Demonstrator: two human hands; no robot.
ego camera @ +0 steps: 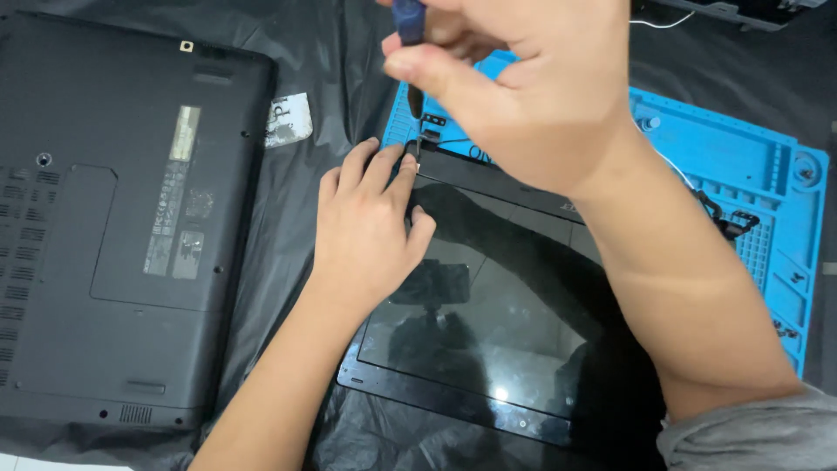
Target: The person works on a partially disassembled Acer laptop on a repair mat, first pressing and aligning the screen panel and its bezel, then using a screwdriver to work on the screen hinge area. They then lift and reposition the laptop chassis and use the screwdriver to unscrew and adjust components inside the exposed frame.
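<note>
A: What's nearest?
B: The glossy screen panel (488, 340), left hand (366, 227) flat, fingers pressing its 11 o'clock corner.
A: Beyond?
B: Right hand (523, 87) grips a screwdriver (410, 35) there; blue mat (741, 174) at 2 o'clock, laptop base (122, 218) at 9.

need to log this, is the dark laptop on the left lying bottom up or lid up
Bottom up: the laptop shows its underside, with vent slots, labels and a service panel.

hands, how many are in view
2. The left hand presses flat on the screen panel's top corner; the right hand holds a screwdriver above that corner.
</note>
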